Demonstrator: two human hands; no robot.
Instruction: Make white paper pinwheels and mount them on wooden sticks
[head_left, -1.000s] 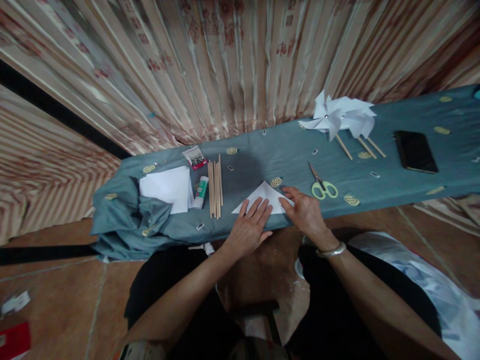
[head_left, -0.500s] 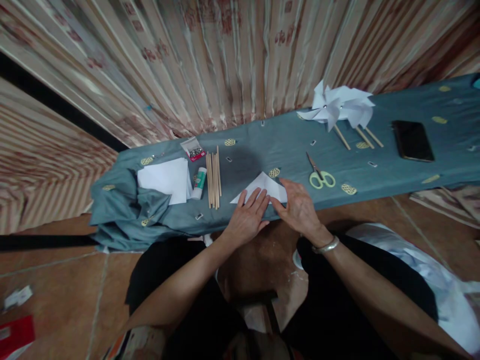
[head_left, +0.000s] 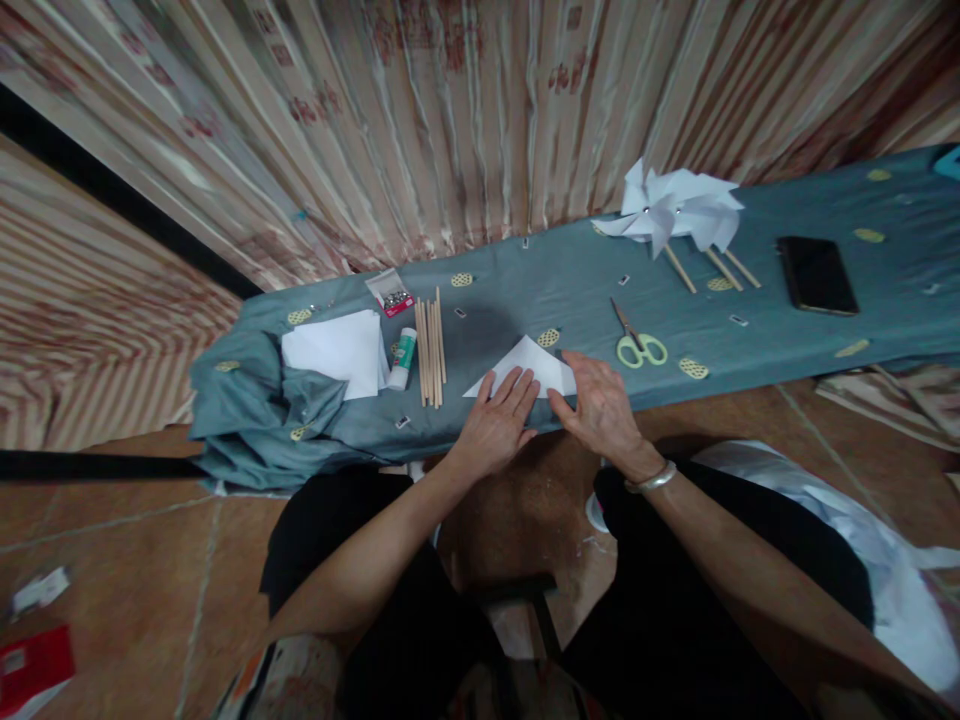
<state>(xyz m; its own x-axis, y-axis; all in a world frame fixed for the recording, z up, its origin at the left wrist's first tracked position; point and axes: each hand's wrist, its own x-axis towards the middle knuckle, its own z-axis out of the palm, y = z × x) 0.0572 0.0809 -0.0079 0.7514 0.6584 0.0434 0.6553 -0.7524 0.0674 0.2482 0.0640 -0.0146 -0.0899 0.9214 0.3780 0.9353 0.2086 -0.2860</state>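
A white sheet of paper folded into a triangle (head_left: 527,356) lies at the front edge of the cloth-covered table. My left hand (head_left: 499,420) rests flat on its lower left part, fingers stretched out and pressing down. At the paper's right corner is my right hand (head_left: 600,405), its thumb and bent forefinger closed about that corner; the other fingers are partly hidden. Green-handled scissors (head_left: 636,343) lie beyond my right hand. To the left of the paper is a bundle of wooden sticks (head_left: 430,350), and beside it a glue stick (head_left: 403,358).
A stack of white paper (head_left: 334,352) lies at the left, under a fold of the tablecloth (head_left: 255,400). Behind it stands a small open box of metal pins (head_left: 391,295). Several paper pinwheels (head_left: 679,210) and a black phone (head_left: 816,275) lie to the right. A curtain (head_left: 465,130) hangs behind.
The view has shifted slightly. My hands stay on the folded paper, with the right hand's thumb and forefinger still at its right corner.
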